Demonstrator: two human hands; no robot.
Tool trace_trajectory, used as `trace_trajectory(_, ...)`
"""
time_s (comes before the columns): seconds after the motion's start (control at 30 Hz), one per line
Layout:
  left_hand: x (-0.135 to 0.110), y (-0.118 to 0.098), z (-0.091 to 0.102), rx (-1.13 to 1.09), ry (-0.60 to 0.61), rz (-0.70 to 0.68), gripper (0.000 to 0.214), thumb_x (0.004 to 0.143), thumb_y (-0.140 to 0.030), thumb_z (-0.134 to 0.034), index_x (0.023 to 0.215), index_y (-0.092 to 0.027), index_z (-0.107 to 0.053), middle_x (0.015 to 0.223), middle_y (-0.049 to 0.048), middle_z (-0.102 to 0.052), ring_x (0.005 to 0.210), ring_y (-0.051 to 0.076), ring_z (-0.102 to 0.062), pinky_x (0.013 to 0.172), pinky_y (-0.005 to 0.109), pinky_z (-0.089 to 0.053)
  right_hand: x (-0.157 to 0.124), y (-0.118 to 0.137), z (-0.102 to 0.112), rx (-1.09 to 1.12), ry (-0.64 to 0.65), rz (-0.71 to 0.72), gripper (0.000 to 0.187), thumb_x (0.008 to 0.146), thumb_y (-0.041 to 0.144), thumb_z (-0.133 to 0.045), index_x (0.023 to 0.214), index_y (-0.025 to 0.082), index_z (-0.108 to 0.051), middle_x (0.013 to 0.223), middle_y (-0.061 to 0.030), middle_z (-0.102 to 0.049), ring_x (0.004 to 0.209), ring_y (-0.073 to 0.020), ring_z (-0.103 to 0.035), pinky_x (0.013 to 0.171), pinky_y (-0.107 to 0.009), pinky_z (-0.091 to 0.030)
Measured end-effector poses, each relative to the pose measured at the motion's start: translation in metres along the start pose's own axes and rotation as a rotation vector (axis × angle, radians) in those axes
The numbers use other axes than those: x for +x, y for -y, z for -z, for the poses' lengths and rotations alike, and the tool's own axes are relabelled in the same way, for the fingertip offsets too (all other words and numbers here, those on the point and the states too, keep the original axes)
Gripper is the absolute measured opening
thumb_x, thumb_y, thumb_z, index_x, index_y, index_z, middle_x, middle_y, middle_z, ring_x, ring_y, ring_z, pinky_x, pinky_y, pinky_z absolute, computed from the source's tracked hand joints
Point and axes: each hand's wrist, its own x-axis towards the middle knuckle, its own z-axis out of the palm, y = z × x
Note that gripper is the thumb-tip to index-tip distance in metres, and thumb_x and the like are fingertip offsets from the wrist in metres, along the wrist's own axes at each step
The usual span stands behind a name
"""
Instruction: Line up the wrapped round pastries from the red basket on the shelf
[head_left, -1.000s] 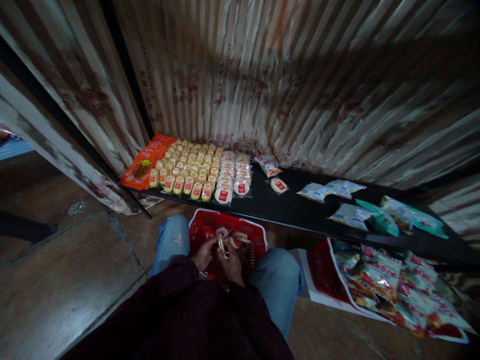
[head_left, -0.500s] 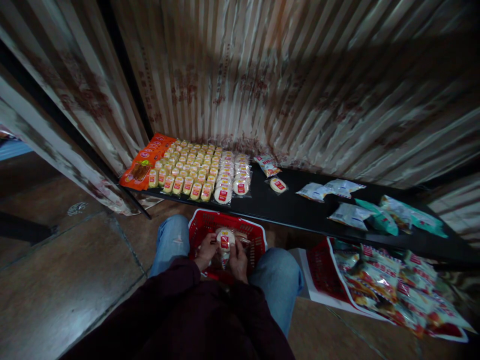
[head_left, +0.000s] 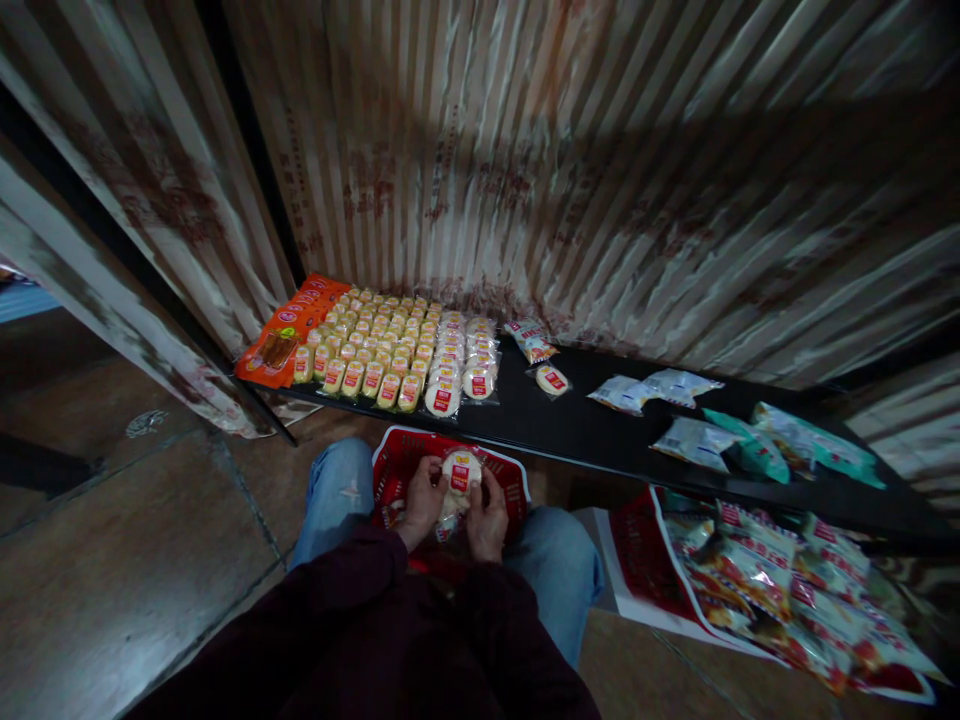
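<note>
Between my knees, over a red plastic basket [head_left: 517,483], I hold a round pale wrapped cake [head_left: 460,472] with a red label. My left hand [head_left: 422,500] grips its left edge, and my right hand [head_left: 488,514] pinches its right side. More wrapped items lie in the basket beneath, mostly hidden by my hands. On the low black shelf [head_left: 517,415] ahead, matching round cakes [head_left: 443,398] stand in two overlapping rows beside several rows of yellow wrapped cakes [head_left: 371,378]. One loose round cake [head_left: 552,380] lies to their right.
An orange packet [head_left: 277,345] lies at the shelf's left end. White packets [head_left: 694,442] and green packets [head_left: 847,455] lie to the right. A second basket [head_left: 637,545], heaped with printed bags [head_left: 757,570], stands at my right. A pleated curtain [head_left: 487,180] hangs behind the shelf.
Both hands have raised the round cake slightly, up and toward the shelf. The view has shifted a little; the shelf goods look unchanged.
</note>
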Motion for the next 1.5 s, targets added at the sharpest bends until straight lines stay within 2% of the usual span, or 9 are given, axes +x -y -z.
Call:
trace_trajectory(0.13, 0.002, -0.011, -0.006, 0.133, -0.014, -0.132, 0.019, 0.075, -0.006, -0.056, 0.088, -0.019, -0.053, 0.087, 0.0009, -0.061, 0.085, 0.013, -0.059, 0.084, 0.028, -0.046, 0.009, 0.007, 0.002, 0.015, -0.012, 0.018, 0.056, 0.080, 0.052, -0.048, 0.118, 0.013, -0.059, 0.119, -0.0160, -0.064, 0.108, -0.0265, -0.059, 0.095, -0.042, -0.044)
trace_trajectory(0.47, 0.005, -0.043, -0.012, 0.236, -0.021, -0.268, 0.017, 0.078, -0.009, -0.052, 0.091, -0.017, -0.058, 0.095, 0.0046, -0.061, 0.089, 0.014, -0.058, 0.084, 0.029, -0.047, 0.026, 0.024, 0.009, -0.008, -0.028, 0.070, 0.044, 0.081, 0.045, -0.048, 0.114, 0.016, -0.057, 0.110, -0.0134, -0.066, 0.096, -0.0235, -0.063, 0.087, -0.038, -0.048)
trace_trajectory(0.63, 0.007, -0.051, -0.017, 0.279, -0.018, -0.298, 0.031, 0.076, -0.004, -0.047, 0.101, -0.018, -0.060, 0.101, 0.0057, -0.061, 0.095, 0.015, -0.059, 0.088, 0.030, -0.047, 0.037, 0.033, 0.008, -0.001, -0.044, 0.085, 0.041, 0.080, 0.044, -0.049, 0.109, 0.016, -0.057, 0.107, -0.0135, -0.065, 0.097, -0.0240, -0.061, 0.086, -0.039, -0.047)
trace_trajectory(0.8, 0.013, -0.057, -0.022, 0.218, -0.022, -0.297, 0.040, 0.077, -0.003, -0.046, 0.114, -0.017, -0.053, 0.103, 0.0071, -0.062, 0.094, 0.015, -0.060, 0.087, 0.031, -0.049, 0.051, 0.037, 0.007, 0.022, -0.048, 0.128, 0.036, 0.080, 0.041, -0.049, 0.106, 0.017, -0.057, 0.104, -0.0118, -0.066, 0.095, -0.0223, -0.061, 0.087, -0.038, -0.047)
trace_trajectory(0.97, 0.019, -0.066, -0.027, 0.202, -0.020, -0.329, 0.031, 0.074, -0.001, -0.045, 0.099, -0.017, -0.056, 0.100, 0.0069, -0.064, 0.092, 0.015, -0.061, 0.088, 0.031, -0.049, 0.064, 0.039, 0.006, -0.026, -0.075, 0.130, 0.033, 0.079, 0.041, -0.049, 0.101, 0.017, -0.057, 0.099, -0.0121, -0.067, 0.089, -0.0224, -0.062, 0.083, -0.038, -0.048)
trace_trajectory(1.1, 0.023, -0.072, -0.032, 0.266, -0.032, -0.360, 0.035, 0.073, 0.001, -0.044, 0.101, -0.014, -0.059, 0.104, 0.0099, -0.064, 0.100, 0.017, -0.060, 0.094, 0.034, -0.048, 0.073, 0.041, 0.003, -0.036, -0.078, 0.130, 0.034, 0.078, 0.043, -0.048, 0.098, 0.017, -0.057, 0.095, -0.0119, -0.067, 0.085, -0.0230, -0.062, 0.080, -0.038, -0.048)
trace_trajectory(1.27, 0.024, -0.081, -0.037, 0.370, -0.027, -0.388, 0.044, 0.073, 0.001, -0.043, 0.110, -0.013, -0.061, 0.119, 0.0122, -0.061, 0.113, 0.019, -0.056, 0.102, 0.034, -0.043, 0.082, 0.041, 0.001, -0.073, -0.053, 0.179, 0.032, 0.078, 0.042, -0.046, 0.092, 0.016, -0.060, 0.092, -0.0120, -0.066, 0.086, -0.0237, -0.061, 0.084, -0.040, -0.047)
trace_trajectory(1.5, 0.026, -0.089, -0.040, 0.556, -0.054, -0.426, 0.047, 0.072, 0.001, -0.044, 0.113, -0.014, -0.063, 0.118, 0.0085, -0.065, 0.113, 0.022, -0.052, 0.103, 0.036, -0.042, 0.093, 0.039, 0.000, -0.132, -0.042, 0.222, 0.031, 0.079, 0.038, -0.045, 0.091, 0.017, -0.063, 0.094, -0.0114, -0.066, 0.087, -0.0232, -0.060, 0.084, -0.040, -0.046)
